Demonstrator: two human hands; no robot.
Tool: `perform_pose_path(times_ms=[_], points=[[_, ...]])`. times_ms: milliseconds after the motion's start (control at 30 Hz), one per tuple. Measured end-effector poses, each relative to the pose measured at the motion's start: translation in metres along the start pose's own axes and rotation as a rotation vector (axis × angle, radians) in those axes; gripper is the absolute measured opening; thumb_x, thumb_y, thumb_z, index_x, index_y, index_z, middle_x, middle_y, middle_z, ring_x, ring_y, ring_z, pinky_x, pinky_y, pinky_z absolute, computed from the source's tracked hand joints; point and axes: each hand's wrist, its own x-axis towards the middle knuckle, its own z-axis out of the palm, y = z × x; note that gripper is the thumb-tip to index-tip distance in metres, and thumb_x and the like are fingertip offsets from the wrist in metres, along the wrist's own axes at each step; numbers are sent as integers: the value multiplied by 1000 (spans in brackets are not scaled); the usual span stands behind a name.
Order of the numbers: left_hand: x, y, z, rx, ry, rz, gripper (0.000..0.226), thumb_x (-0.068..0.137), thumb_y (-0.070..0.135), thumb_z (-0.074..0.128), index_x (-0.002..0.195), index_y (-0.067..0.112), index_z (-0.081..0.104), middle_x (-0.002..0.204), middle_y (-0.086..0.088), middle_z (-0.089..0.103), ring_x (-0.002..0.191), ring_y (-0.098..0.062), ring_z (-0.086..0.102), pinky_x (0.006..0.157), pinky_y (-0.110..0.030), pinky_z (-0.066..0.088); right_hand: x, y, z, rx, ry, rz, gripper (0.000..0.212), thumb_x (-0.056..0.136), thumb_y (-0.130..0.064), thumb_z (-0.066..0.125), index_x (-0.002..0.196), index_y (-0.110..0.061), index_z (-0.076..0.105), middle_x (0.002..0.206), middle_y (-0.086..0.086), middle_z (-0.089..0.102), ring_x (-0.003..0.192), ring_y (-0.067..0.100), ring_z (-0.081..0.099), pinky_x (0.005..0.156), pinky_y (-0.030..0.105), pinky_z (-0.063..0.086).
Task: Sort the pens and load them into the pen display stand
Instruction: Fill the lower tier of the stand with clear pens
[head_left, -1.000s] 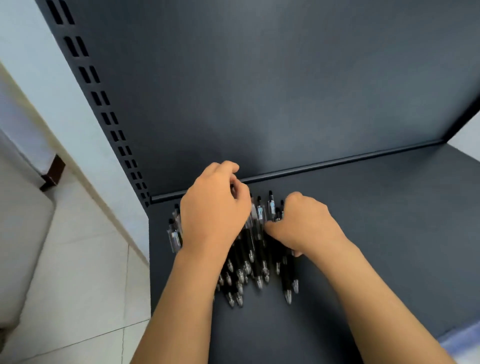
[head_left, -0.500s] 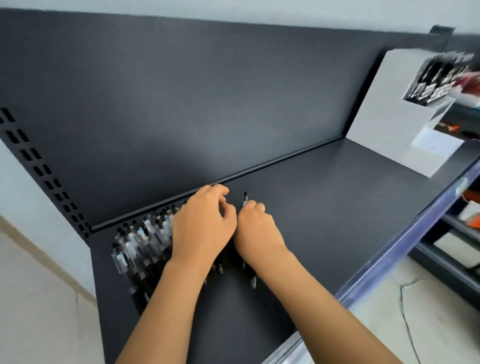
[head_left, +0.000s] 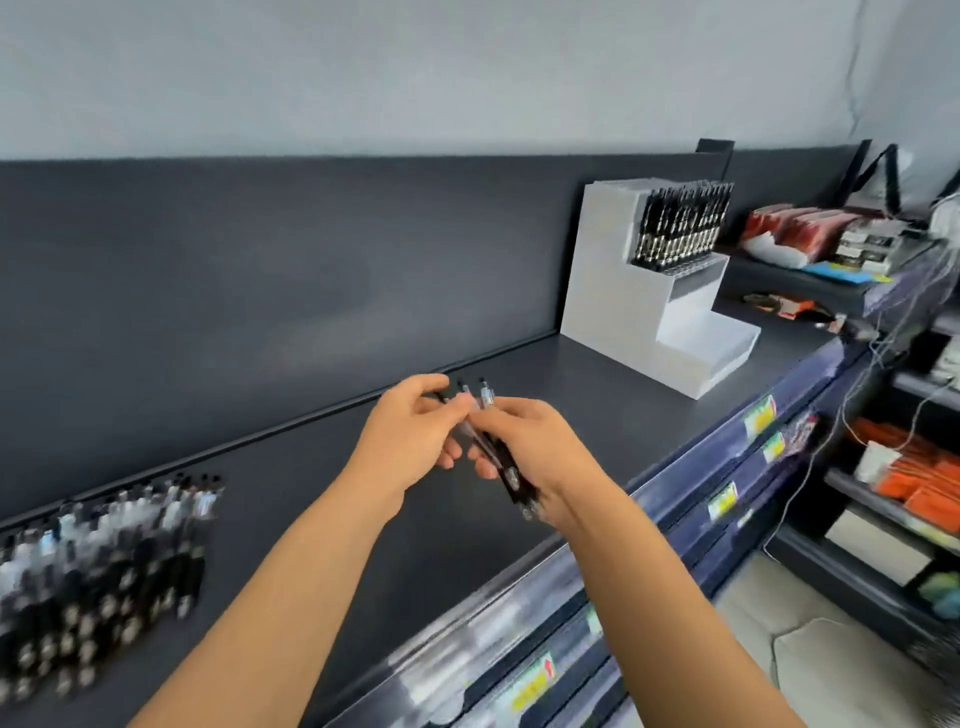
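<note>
Above a dark shelf (head_left: 597, 395), the right hand (head_left: 535, 452) grips a small bundle of pens (head_left: 493, 447); the left hand (head_left: 410, 441) pinches their top ends. The pens look light, stiff and smooth, so best held mid-barrel. More pens (head_left: 104, 571) lie far left; the white stand (head_left: 613, 291) sits right.

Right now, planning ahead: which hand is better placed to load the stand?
Probably the right hand: it grips the pens round their barrels and lies nearer the stand; the left hand pinches their tops.
</note>
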Motion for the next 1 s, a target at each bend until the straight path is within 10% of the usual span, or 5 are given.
perform_pose_path(times_ms=[267,633,1000], points=[[19,59,194,-397,-6,84,31,75,10,79,103,3,66,84,-10,74,71,-15,66,66,-20,55,-24,-39,-189,-151,151,-172,25,101,-24,45,104,-1,55,64,-1,59,40,12,47,36,22,37],[117,98,306,-158,20,371,21,91,24,64,83,9,76,74,1,73,60,-10,66,63,-24,58,65,-59,-326,-213,255,-312,11,100,-21,47,103,-12,52,87,13,63,49,17,61,47,33,56],[231,96,381,-60,122,616,15,92,16,60,85,11,72,76,1,71,78,-16,70,73,-33,59,160,-60,-451,-291,521,-340,10,98,-19,49,95,-24,57,77,1,63,50,5,49,55,25,39]])
